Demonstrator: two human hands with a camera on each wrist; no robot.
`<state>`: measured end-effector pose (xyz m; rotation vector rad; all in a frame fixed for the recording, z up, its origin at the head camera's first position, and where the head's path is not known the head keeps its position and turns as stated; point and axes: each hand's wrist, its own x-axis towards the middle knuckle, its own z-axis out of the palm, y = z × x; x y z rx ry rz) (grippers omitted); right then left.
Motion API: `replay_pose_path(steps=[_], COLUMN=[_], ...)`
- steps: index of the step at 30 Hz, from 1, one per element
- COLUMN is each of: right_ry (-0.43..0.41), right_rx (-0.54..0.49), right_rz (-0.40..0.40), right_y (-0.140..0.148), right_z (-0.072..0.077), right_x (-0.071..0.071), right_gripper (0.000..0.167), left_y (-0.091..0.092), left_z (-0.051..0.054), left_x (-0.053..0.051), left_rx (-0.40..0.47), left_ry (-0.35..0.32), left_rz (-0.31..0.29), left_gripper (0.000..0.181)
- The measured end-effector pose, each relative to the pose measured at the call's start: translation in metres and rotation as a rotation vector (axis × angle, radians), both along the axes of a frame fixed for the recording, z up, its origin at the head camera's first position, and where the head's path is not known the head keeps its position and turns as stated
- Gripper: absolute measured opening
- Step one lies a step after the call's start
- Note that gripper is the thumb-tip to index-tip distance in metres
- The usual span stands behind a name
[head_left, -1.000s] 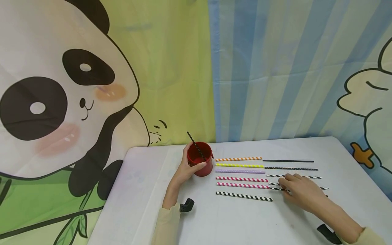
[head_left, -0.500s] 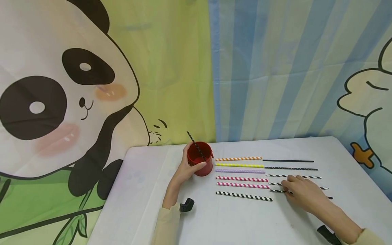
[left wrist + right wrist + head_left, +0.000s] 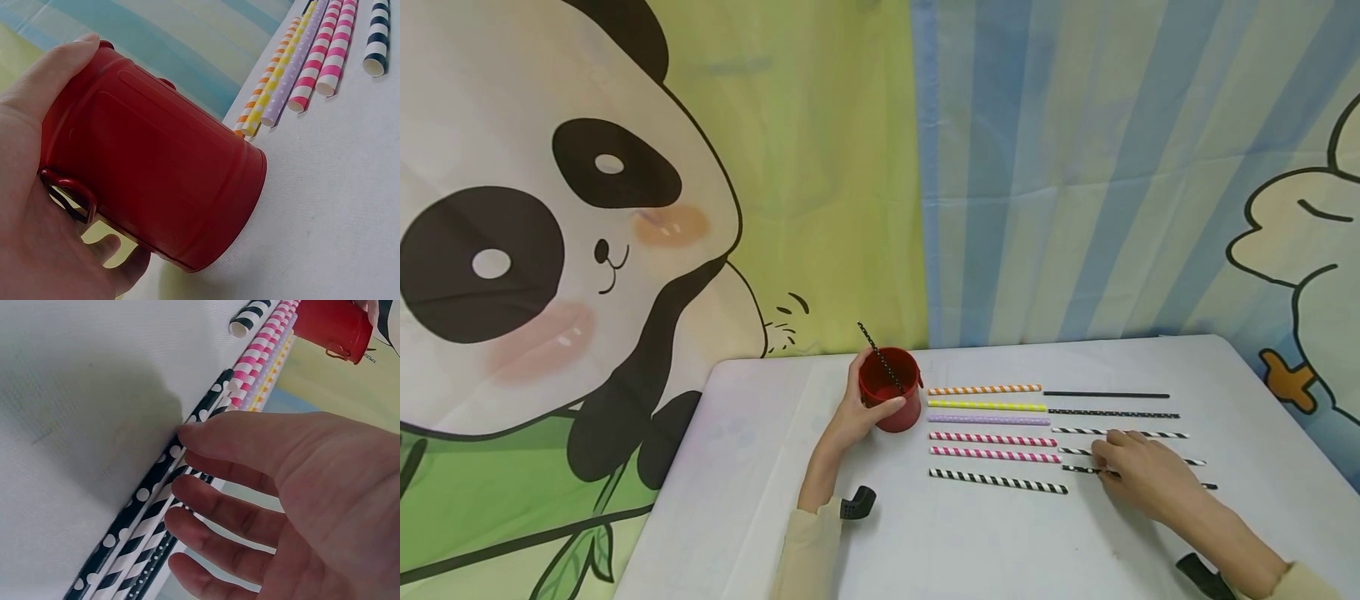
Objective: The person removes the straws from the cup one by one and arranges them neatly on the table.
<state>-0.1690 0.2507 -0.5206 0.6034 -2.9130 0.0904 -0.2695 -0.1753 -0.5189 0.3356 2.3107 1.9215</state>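
My left hand [image 3: 852, 417] grips a small red metal bucket [image 3: 907, 417] with side handles, thumb on one side and fingers curled round the other. One black straw with white dots [image 3: 874, 348] leans inside the bucket, its top above the rim. On the right of the table, my right hand [image 3: 1138, 471] pinches a black paper straw with large white dots [image 3: 143, 494] between thumb and index finger, the straw lying on the cloth. Beside it lie two black-and-white striped straws [image 3: 1172, 434], a finely dotted black straw [image 3: 1112, 412] and a plain black straw [image 3: 1105, 394].
Between bucket and right hand lies a column of straws: orange-striped [image 3: 985, 389], yellow [image 3: 985, 406], lilac dotted [image 3: 988, 419], two pink-striped [image 3: 992, 454] and one thicker black-and-white striped [image 3: 997, 481]. A printed curtain [image 3: 1037, 167] hangs behind the white table [image 3: 737, 500].
The large-dotted black straw under my right hand has shifted slightly right and towards me, coming away from the pink straw's end. My left hand and the bucket have stayed still.
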Motion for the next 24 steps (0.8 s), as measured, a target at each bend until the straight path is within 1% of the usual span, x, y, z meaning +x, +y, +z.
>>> replay_pose_path(steps=[1, 3, 8, 15, 24], right_ry=[-0.003, -0.013, -0.025, -0.040, -0.066], right_rx=[0.000, 0.002, 0.005, -0.006, -0.049], right_rz=[-0.004, -0.011, -0.017, -0.017, 0.004], right_y=[0.000, 0.000, 0.000, -0.004, -0.014], right_z=[0.000, 0.000, 0.003, 0.013, 0.024], right_x=[0.000, -0.001, -0.002, -0.003, -0.005], right_gripper=[0.027, 0.028, 0.028, 0.027, 0.025], left_y=[0.000, -0.001, -0.002, 0.001, 0.001], left_z=[-0.004, -0.009, -0.011, 0.021, 0.021], left_x=[-0.002, -0.004, -0.004, 0.012, 0.012], left_rx=[-0.001, 0.004, 0.021, 0.014, 0.013], left_ry=[0.002, 0.008, 0.026, -0.008, -0.013], left_rz=[0.004, 0.005, 0.002, -0.022, -0.028], left_gripper=[0.099, 0.098, 0.095, 0.097, 0.098])
